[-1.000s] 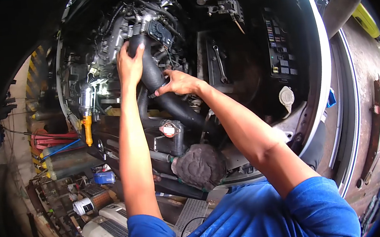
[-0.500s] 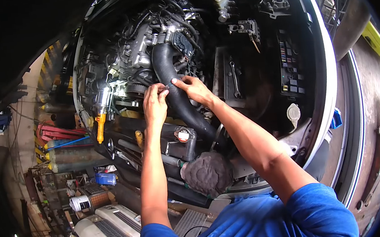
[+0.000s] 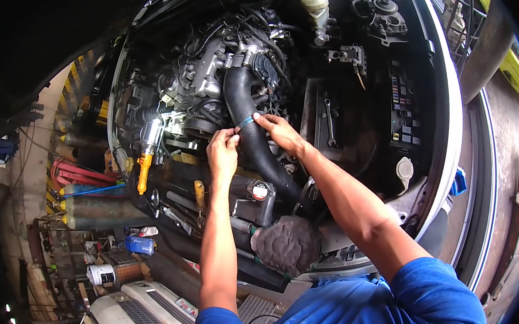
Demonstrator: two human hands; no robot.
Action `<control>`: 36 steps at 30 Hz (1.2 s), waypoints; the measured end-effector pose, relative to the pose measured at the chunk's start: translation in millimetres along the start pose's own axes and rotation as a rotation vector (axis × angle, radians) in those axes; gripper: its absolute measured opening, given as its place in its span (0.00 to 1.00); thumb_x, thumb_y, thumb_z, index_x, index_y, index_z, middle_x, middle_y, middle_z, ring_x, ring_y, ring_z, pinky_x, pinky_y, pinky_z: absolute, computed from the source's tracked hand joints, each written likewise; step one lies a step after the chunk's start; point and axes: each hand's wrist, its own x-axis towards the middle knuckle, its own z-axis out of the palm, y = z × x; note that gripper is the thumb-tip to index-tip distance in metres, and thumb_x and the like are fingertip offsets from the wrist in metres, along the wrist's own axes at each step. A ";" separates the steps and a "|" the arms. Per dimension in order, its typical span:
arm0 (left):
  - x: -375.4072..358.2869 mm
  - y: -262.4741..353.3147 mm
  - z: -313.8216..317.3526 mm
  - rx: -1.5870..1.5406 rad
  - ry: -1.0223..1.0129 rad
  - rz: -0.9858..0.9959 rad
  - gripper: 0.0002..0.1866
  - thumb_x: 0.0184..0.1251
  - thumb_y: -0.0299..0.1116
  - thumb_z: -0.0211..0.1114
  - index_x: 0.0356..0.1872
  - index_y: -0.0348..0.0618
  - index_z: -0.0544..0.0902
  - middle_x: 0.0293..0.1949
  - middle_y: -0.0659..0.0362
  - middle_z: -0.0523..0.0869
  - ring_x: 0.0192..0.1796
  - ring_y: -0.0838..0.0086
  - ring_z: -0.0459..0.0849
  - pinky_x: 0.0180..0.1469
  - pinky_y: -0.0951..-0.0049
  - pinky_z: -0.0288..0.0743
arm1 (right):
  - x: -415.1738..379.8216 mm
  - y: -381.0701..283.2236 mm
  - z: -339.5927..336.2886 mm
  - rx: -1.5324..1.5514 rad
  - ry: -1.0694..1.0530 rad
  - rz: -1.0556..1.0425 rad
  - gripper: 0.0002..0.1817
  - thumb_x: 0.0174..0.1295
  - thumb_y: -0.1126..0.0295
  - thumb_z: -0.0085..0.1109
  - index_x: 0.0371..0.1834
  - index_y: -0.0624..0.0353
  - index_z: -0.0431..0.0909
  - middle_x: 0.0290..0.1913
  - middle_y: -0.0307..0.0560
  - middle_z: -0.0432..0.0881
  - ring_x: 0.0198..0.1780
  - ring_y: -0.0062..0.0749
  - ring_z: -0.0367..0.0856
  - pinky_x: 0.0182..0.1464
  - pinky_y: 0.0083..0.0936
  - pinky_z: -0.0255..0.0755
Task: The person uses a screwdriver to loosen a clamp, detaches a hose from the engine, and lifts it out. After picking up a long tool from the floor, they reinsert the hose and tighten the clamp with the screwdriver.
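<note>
A thick black hose (image 3: 242,95) curves from the engine down toward the radiator. Across its upper face, roughly midway along, lies a thin blue band (image 3: 245,123). At the band's left end my left hand (image 3: 222,153) is closed in a pinch. My right hand (image 3: 282,134) has its thumb at the right end, on the hose, with the other fingers curled beside it and partly hidden. Whether the band passes right round the hose underneath cannot be seen.
A lit work lamp with a yellow handle (image 3: 144,172) rests left of the hands. The radiator cap (image 3: 259,191) and a crumpled dark cloth (image 3: 287,246) are near my body. A wrench (image 3: 329,122) lies in the bay's tray; the fuse box (image 3: 403,106) is farther right.
The blue band now shows plainly across the hose between my hands, which are slightly farther apart. The whole view has shifted a little.
</note>
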 end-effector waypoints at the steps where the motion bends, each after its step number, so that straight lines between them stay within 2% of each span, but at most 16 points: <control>1: -1.2 0.3 2.5 0.063 0.055 0.084 0.09 0.71 0.22 0.66 0.50 0.32 0.84 0.44 0.48 0.90 0.45 0.65 0.92 0.48 0.67 0.85 | 0.3 1.1 1.0 0.029 0.002 0.018 0.40 0.75 0.36 0.52 0.70 0.64 0.76 0.64 0.55 0.82 0.68 0.41 0.75 0.72 0.40 0.64; 5: -7.9 10.5 4.8 0.147 0.145 0.249 0.08 0.74 0.25 0.63 0.49 0.34 0.83 0.44 0.49 0.87 0.47 0.56 0.89 0.51 0.60 0.82 | 6.6 5.6 -0.8 0.092 -0.044 0.035 0.43 0.75 0.35 0.50 0.73 0.67 0.72 0.71 0.58 0.76 0.74 0.43 0.70 0.78 0.40 0.57; 10: -4.5 12.5 2.2 0.142 0.140 0.353 0.08 0.76 0.28 0.61 0.49 0.36 0.81 0.45 0.49 0.85 0.49 0.51 0.86 0.53 0.56 0.79 | 10.4 14.1 1.6 0.262 -0.048 0.090 0.40 0.75 0.37 0.51 0.74 0.63 0.71 0.71 0.55 0.76 0.73 0.46 0.70 0.76 0.44 0.57; 11: -5.5 11.6 -0.8 0.151 0.105 0.266 0.11 0.76 0.28 0.63 0.54 0.35 0.82 0.48 0.48 0.87 0.50 0.55 0.88 0.53 0.58 0.81 | 12.0 15.1 1.8 0.309 -0.064 0.106 0.39 0.75 0.38 0.52 0.74 0.62 0.71 0.70 0.54 0.76 0.72 0.47 0.70 0.76 0.45 0.57; 14: -3.8 -5.1 2.7 -0.095 0.019 0.035 0.16 0.74 0.28 0.66 0.60 0.35 0.81 0.51 0.45 0.88 0.50 0.59 0.90 0.52 0.62 0.82 | 11.2 19.3 2.3 0.248 -0.011 0.109 0.37 0.75 0.39 0.53 0.73 0.59 0.73 0.68 0.53 0.78 0.69 0.47 0.72 0.74 0.47 0.59; 15: -0.9 -12.9 -0.1 -0.132 -0.102 -0.072 0.21 0.72 0.26 0.68 0.63 0.35 0.79 0.51 0.43 0.90 0.49 0.62 0.92 0.51 0.64 0.83 | 13.9 19.9 1.3 0.271 -0.045 0.088 0.36 0.75 0.39 0.52 0.72 0.58 0.73 0.67 0.53 0.78 0.68 0.46 0.73 0.73 0.47 0.60; 18: 1.0 -6.8 -5.2 0.001 -0.109 0.015 0.19 0.70 0.24 0.68 0.61 0.34 0.80 0.49 0.43 0.90 0.47 0.60 0.92 0.51 0.64 0.83 | 11.4 18.7 3.8 0.325 -0.098 0.072 0.35 0.75 0.39 0.51 0.70 0.57 0.75 0.66 0.52 0.79 0.65 0.44 0.74 0.71 0.46 0.62; 20: 1.0 0.4 -8.3 0.094 -0.081 0.111 0.16 0.70 0.24 0.66 0.57 0.33 0.82 0.47 0.44 0.89 0.47 0.54 0.91 0.51 0.60 0.82 | 2.7 10.0 5.8 0.323 -0.070 0.110 0.35 0.75 0.39 0.50 0.69 0.58 0.75 0.65 0.51 0.79 0.63 0.43 0.75 0.69 0.45 0.64; 23: 3.8 5.4 -10.4 0.206 0.000 0.272 0.12 0.72 0.25 0.64 0.54 0.34 0.83 0.45 0.46 0.88 0.49 0.48 0.88 0.53 0.57 0.81 | -8.7 -6.1 16.5 0.368 0.002 0.214 0.43 0.72 0.32 0.48 0.77 0.57 0.71 0.78 0.59 0.68 0.80 0.52 0.61 0.83 0.49 0.39; 26: -3.0 19.7 -11.3 0.182 0.080 0.227 0.11 0.73 0.25 0.62 0.53 0.35 0.84 0.47 0.47 0.87 0.51 0.49 0.87 0.55 0.56 0.80 | -10.6 -14.7 21.3 0.341 0.104 0.252 0.32 0.78 0.43 0.46 0.68 0.58 0.76 0.63 0.49 0.81 0.61 0.38 0.76 0.67 0.38 0.66; 28: 1.2 36.6 -10.9 0.163 0.191 0.374 0.11 0.73 0.25 0.62 0.52 0.36 0.84 0.50 0.48 0.86 0.54 0.50 0.86 0.56 0.57 0.80 | 0.6 7.3 24.1 0.273 0.189 0.072 0.30 0.80 0.47 0.43 0.70 0.60 0.76 0.64 0.50 0.81 0.63 0.38 0.75 0.68 0.36 0.65; 29: 7.1 41.6 -10.3 0.282 0.215 0.494 0.10 0.73 0.24 0.62 0.51 0.36 0.84 0.49 0.49 0.85 0.54 0.53 0.85 0.55 0.59 0.82 | 3.9 16.3 24.8 0.234 0.228 -0.016 0.29 0.81 0.49 0.42 0.71 0.61 0.75 0.64 0.50 0.81 0.64 0.38 0.75 0.69 0.35 0.65; 32: 21.3 42.0 -1.3 0.256 0.284 0.504 0.14 0.70 0.29 0.69 0.54 0.37 0.84 0.52 0.49 0.84 0.53 0.53 0.84 0.56 0.58 0.80 | 3.2 15.5 21.5 0.176 0.244 0.101 0.29 0.83 0.53 0.40 0.74 0.62 0.73 0.69 0.50 0.79 0.69 0.38 0.73 0.73 0.33 0.61; 34: 20.8 35.9 3.7 0.119 0.335 0.089 0.23 0.66 0.36 0.75 0.58 0.36 0.83 0.54 0.46 0.83 0.51 0.55 0.85 0.54 0.58 0.81 | 6.3 15.5 16.6 0.141 0.190 0.056 0.29 0.83 0.52 0.40 0.74 0.62 0.72 0.71 0.52 0.77 0.73 0.38 0.71 0.75 0.33 0.59; 35: 17.5 37.7 0.7 0.031 0.264 -0.143 0.30 0.63 0.43 0.79 0.59 0.31 0.83 0.52 0.44 0.87 0.48 0.60 0.89 0.53 0.62 0.82 | 7.6 17.4 14.9 0.132 0.167 0.037 0.29 0.83 0.52 0.41 0.75 0.63 0.72 0.73 0.52 0.77 0.74 0.39 0.70 0.76 0.33 0.57; 36: 18.5 27.8 3.2 -0.105 0.192 -0.174 0.30 0.64 0.44 0.78 0.59 0.29 0.83 0.50 0.44 0.89 0.47 0.61 0.90 0.53 0.63 0.82 | 6.5 15.5 14.5 0.120 0.166 0.039 0.29 0.83 0.52 0.41 0.75 0.62 0.72 0.73 0.52 0.76 0.75 0.39 0.69 0.76 0.34 0.57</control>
